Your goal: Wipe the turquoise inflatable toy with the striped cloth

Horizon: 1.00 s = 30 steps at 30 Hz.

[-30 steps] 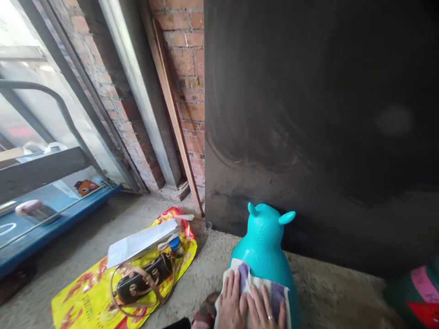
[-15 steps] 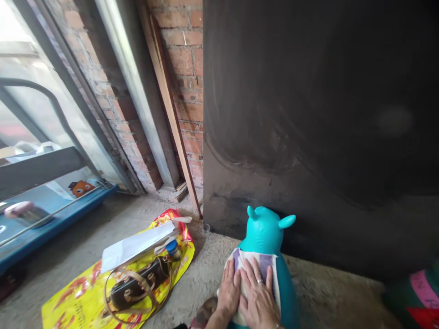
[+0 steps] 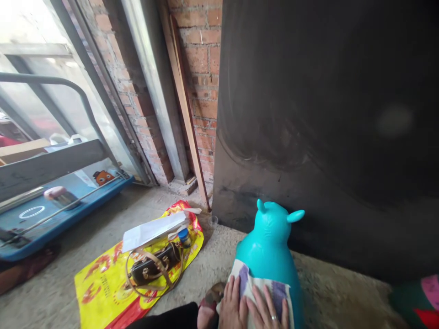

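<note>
Under my left hand [image 3: 233,307] lies soft matt cloth [image 3: 262,297] on a glossy smooth plastic toy [image 3: 269,244], with rough concrete floor [image 3: 219,256] and a shiny plastic bag [image 3: 103,283] to its left.

I'm looking at a rough, unfinished building: bare brick wall [image 3: 202,68] and leaning planks [image 3: 183,105] ahead of my hands, raw concrete floor [image 3: 103,214] beneath, blue cart [image 3: 65,217] far left.

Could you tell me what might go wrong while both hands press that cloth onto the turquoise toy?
The turquoise inflatable animal toy stands on rough concrete and could tip or roll away under the left hand and right hand. The white cloth with purple stripes might slip off its curved back onto the dusty floor.
</note>
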Available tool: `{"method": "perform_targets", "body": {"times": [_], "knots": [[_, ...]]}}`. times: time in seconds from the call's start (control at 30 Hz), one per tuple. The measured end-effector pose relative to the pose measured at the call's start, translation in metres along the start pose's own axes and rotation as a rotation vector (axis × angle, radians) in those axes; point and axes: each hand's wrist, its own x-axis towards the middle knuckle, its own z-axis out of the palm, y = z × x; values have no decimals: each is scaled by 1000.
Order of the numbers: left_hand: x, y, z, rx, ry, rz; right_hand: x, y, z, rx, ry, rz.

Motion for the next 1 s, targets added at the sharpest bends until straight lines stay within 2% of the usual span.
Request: {"method": "perform_targets", "body": {"times": [0.1, 0.17, 0.33, 0.43, 0.5, 0.57, 0.63, 0.73, 0.83, 0.9, 1.0], "knots": [[12, 21, -19, -81, -15, -65, 27, 19, 0, 91, -103, -99], [23, 29, -27, -201, -35, -120, 46, 28, 0, 175, -218, -112], [53, 28, -30, -350, -53, -194, 91, 37, 5, 391, -518, 32], [57, 27, -30, -348, -56, -205, 106, 39, 3, 485, -602, 107], [50, 28, -31, -329, -48, -203, 106, 39, -4, 517, -611, 99], [35, 26, -30, -309, -31, -194, 95, 37, -14, 502, -566, 65], [16, 20, -24, -287, -1, -170, 74, 33, -24, 426, -455, 8], [-10, -2, -2, -196, 70, -113, 35, 24, -31, 269, -193, -138], [-23, -27, 22, -82, 167, -35, 6, 21, -29, 132, 27, -223], [-22, -36, 29, -41, 181, -16, 0, 24, -26, 87, 71, -240], [-14, -31, 22, -19, 117, -53, 12, 32, -26, 122, 48, -273]]}}
